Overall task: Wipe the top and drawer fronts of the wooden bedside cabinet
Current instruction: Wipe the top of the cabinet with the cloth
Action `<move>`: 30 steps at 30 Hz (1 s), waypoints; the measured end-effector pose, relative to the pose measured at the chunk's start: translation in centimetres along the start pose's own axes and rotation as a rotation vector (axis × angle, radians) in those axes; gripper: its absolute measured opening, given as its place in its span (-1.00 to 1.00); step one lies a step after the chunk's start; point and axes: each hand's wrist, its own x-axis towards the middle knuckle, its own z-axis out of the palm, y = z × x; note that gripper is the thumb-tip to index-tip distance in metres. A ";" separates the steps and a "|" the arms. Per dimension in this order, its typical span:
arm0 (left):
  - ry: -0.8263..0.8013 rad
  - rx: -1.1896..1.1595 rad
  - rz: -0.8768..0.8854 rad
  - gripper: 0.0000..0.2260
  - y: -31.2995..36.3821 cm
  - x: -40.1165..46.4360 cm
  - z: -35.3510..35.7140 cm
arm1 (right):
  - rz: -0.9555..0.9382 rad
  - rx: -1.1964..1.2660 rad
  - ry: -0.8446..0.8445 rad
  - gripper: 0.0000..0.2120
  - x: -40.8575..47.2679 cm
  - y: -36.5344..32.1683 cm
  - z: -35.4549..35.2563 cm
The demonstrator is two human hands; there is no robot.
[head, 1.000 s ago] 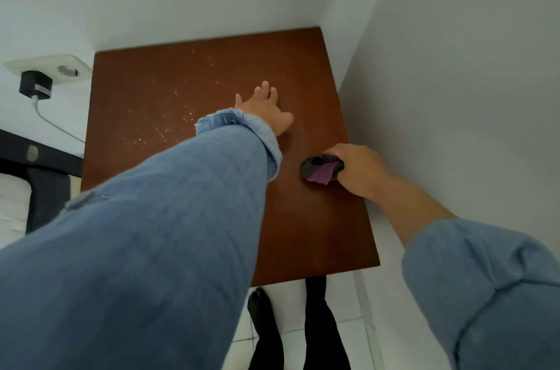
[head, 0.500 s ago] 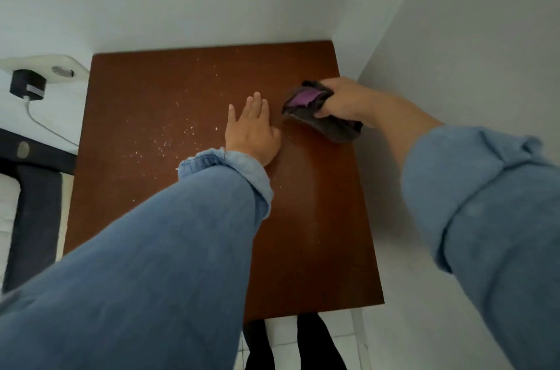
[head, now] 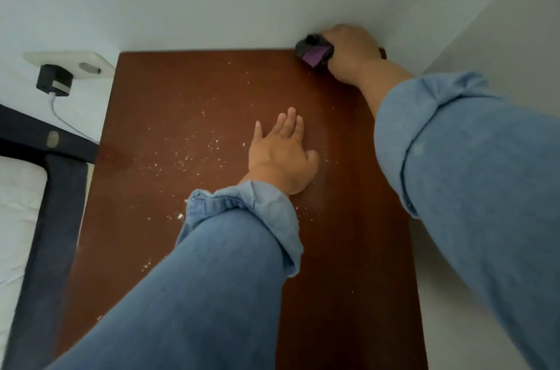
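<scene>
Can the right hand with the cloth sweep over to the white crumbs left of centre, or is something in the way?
Probably not in one straight sweep. The right hand grips the cloth at the far right corner, and the left hand rests flat on the cabinet top, beside the crumbs and in the path.
</scene>
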 end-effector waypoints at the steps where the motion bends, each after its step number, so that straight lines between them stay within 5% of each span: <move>1: -0.004 -0.001 -0.002 -0.41 0.0 0.0 0.0 | 0.000 0.005 -0.040 -0.76 -0.6 -0.1 -0.3; 20: 0.012 0.026 0.032 -0.46 -0.6 -1.3 -0.3 | 0.138 0.215 -0.263 -0.64 -27.4 -4.0 2.9; 24: -0.002 0.032 0.051 -0.46 -0.5 -1.5 -0.4 | 0.159 0.198 -0.436 -0.72 -29.4 -4.8 2.0; 27: 0.017 0.059 0.066 -0.48 -0.8 -1.5 -1.6 | 0.193 0.175 -0.759 -0.74 -28.4 -5.1 0.5; 30: 0.043 -0.009 0.053 -0.49 -1.9 -2.2 -2.8 | 0.313 0.373 -0.870 -0.69 -26.3 -4.5 -1.1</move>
